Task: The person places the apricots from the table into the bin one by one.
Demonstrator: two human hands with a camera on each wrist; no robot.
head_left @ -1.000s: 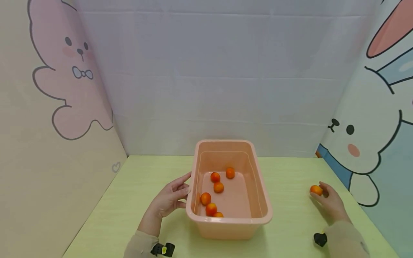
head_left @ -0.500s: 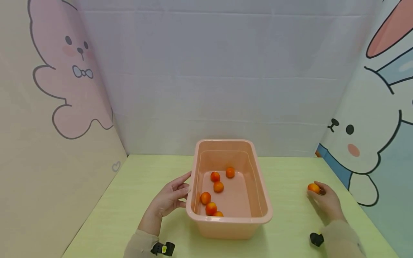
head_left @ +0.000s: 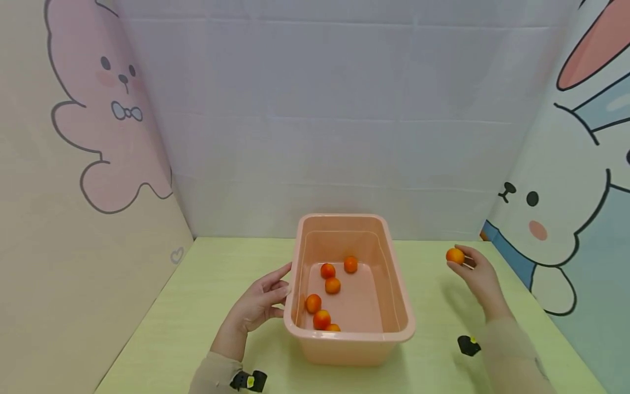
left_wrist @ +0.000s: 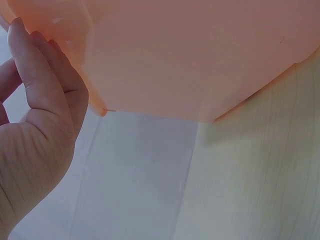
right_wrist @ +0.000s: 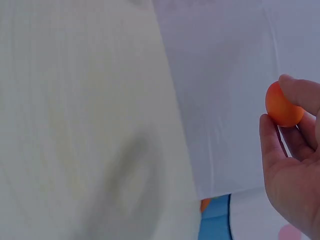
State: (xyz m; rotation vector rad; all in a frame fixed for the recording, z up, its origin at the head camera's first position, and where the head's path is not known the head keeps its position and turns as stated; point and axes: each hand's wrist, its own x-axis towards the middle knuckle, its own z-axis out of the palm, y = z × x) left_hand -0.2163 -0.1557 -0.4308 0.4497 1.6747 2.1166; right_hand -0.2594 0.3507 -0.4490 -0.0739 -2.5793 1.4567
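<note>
A peach-coloured plastic tub (head_left: 354,350) stands in the middle of the table, with several small orange fruits (head_left: 332,285) on its floor, mostly along its left side. My left hand (head_left: 258,303) rests against the tub's left side, its fingertips right at the rim; in the left wrist view the fingers (left_wrist: 37,75) lie along the outer wall. My right hand (head_left: 479,276) is off to the right of the tub, above the table. Between thumb and fingers it pinches another small smooth orange fruit (head_left: 455,256), also plain in the right wrist view (right_wrist: 282,106).
The pale yellow-green table (head_left: 206,295) runs back to a creased white backdrop (head_left: 295,137). Side panels carry a pink bear (head_left: 113,153) on the left and a white rabbit (head_left: 556,191) on the right. Each sleeve has a black wrist device.
My right hand has lifted from the table with the orange fruit and moved left and farther back. The left hand, the tub and the fruits in it have stayed in place.
</note>
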